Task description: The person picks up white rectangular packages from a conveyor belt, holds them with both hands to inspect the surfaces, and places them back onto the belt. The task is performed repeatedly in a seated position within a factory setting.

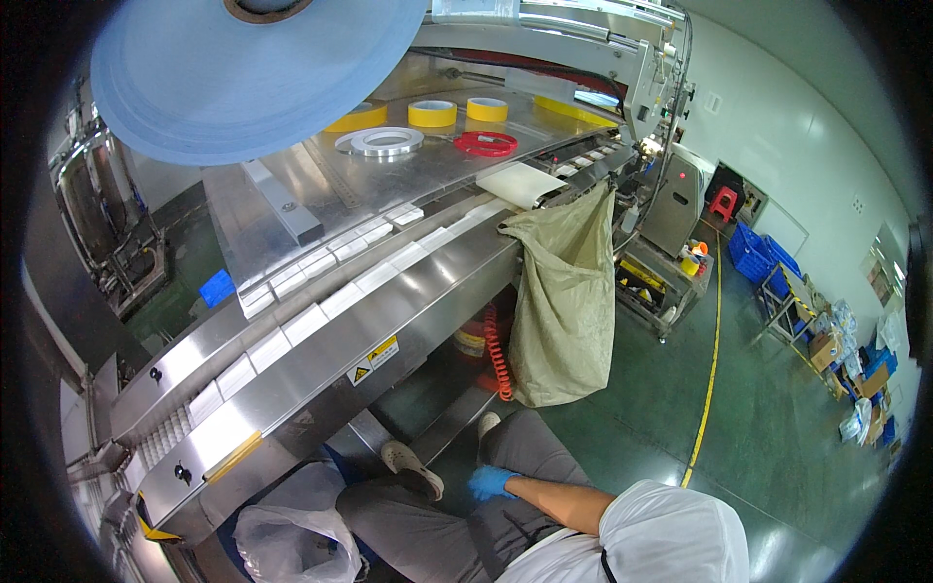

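Note:
My right hand [494, 483], in a blue glove, rests over my lap between my thighs, and its fingers are too small and bunched to read. Nothing shows in it. My left hand is out of the picture. In front of me runs a steel conveyor [389, 309] with a slanted side panel. Along its channel lies a row of flat white packets [309, 325], end to end. More white packets [362, 239] form a second line on the edge of the steel table [233, 209] behind. My right hand is well apart from all of them.
A beige cloth bag [564, 301] hangs at the conveyor's right, beside a red coiled hose [496, 355]. A clear plastic bag [296, 530] is by my leg. Tape rolls [432, 115] and a red ring [485, 144] lie on the table under a large blue roll [248, 83].

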`<state>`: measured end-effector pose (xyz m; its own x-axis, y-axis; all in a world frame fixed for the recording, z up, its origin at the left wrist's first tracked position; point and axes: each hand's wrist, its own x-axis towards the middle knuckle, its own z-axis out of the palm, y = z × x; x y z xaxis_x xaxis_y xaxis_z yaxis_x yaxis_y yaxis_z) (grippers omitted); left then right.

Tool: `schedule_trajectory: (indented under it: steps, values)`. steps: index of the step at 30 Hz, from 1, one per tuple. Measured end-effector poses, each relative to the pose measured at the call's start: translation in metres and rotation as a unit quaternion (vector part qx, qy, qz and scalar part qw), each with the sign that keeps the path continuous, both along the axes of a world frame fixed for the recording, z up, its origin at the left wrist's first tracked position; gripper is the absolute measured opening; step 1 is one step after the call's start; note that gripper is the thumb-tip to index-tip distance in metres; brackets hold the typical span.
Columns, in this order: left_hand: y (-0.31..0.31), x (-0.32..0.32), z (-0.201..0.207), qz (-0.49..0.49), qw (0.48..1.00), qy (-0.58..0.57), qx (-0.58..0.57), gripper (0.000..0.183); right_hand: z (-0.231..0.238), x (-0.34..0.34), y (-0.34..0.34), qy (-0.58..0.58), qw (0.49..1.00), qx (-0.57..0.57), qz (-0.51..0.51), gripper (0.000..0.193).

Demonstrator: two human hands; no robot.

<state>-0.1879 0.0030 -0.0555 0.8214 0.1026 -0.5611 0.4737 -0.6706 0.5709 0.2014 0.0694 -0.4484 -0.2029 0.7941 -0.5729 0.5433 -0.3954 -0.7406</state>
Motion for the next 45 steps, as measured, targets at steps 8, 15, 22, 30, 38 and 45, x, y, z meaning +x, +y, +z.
schedule_trajectory:
  steps: [8,15,22,30,38,45]
  values:
    - [0.004,0.0,0.015,-0.001,1.0,-0.029,-0.003,0.045,0.039,-0.013,0.003,0.03,0.996,-0.06,-0.065,0.023]
    - [0.001,0.002,0.005,0.027,1.0,-0.009,-0.01,0.045,0.005,-0.001,0.003,-0.005,1.0,0.008,0.012,0.024]
    - [0.0,0.004,0.0,-0.054,0.997,-0.051,0.031,0.047,-0.02,0.015,-0.002,0.014,1.0,0.02,0.013,0.022]
    - [0.003,0.012,0.016,-0.009,1.0,0.013,-0.008,0.049,-0.002,0.008,0.0,0.028,1.0,-0.009,-0.009,0.021]
    - [0.001,0.009,-0.005,-0.074,0.997,-0.013,0.026,0.049,-0.02,0.026,-0.01,0.014,1.0,0.017,-0.009,0.021]
    - [0.001,0.012,0.015,-0.021,1.0,-0.002,0.002,0.05,0.056,-0.005,0.002,0.043,0.99,-0.101,-0.085,0.027]
